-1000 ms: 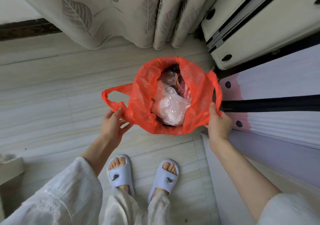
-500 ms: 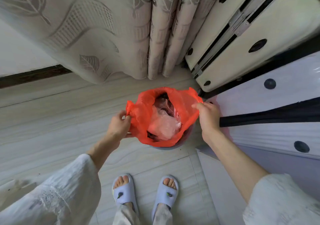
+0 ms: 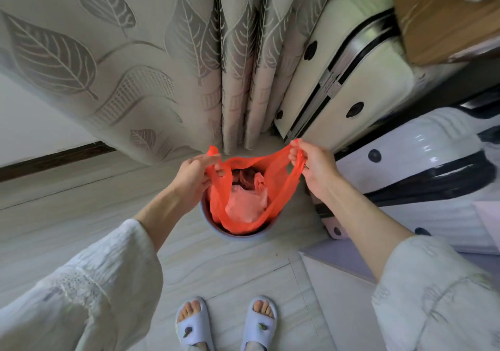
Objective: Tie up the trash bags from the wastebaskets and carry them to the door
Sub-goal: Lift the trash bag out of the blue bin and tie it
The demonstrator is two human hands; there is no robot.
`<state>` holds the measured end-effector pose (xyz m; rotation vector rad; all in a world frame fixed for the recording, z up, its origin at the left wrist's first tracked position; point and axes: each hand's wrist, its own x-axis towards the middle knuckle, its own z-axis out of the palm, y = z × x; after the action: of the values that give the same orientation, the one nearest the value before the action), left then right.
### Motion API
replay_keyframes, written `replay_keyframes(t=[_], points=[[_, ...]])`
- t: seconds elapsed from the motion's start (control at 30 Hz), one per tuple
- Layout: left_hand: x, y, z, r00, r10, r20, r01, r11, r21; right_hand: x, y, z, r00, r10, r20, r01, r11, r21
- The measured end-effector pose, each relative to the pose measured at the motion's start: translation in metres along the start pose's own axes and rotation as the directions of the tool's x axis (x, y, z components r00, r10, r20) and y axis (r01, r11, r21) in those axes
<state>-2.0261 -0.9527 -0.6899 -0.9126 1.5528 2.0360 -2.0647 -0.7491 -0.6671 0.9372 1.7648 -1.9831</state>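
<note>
Curtain [image 3: 151, 61] behind; both hands pinch red bag [image 3: 243, 210] handles over wastebasket [image 3: 238, 235].

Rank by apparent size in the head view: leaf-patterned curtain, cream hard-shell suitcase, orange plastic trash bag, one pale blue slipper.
1. Leaf-patterned curtain, fills most of the upper picture.
2. Cream hard-shell suitcase.
3. Orange plastic trash bag, pulled up by both hands.
4. Pale blue slipper, smallest.
</note>
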Motion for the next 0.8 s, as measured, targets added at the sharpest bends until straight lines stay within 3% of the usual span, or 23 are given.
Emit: replay_keyframes(t=[0.27,0.5,0.67,0.8], points=[[-0.004,0.037,0.000,0.989,0.146,0.035,-0.141,0.984,-0.110,-0.004,-0.037,-0.003,1.000,-0.014,0.012,0.013,0.996,0.085],[-0.021,0.046,0.011,0.986,0.130,0.101,-0.131,0.991,0.003,-0.023,-0.048,-0.005,0.998,-0.048,0.028,0.047,0.998,0.036],[-0.054,0.069,0.004,0.968,0.204,0.145,-0.213,0.976,0.050,-0.052,-0.077,-0.009,0.993,-0.115,0.015,0.115,0.993,0.018],[-0.093,0.087,-0.001,0.959,0.273,0.081,-0.278,0.958,0.067,-0.089,-0.094,-0.012,0.975,-0.219,0.020,0.220,0.973,-0.065]])
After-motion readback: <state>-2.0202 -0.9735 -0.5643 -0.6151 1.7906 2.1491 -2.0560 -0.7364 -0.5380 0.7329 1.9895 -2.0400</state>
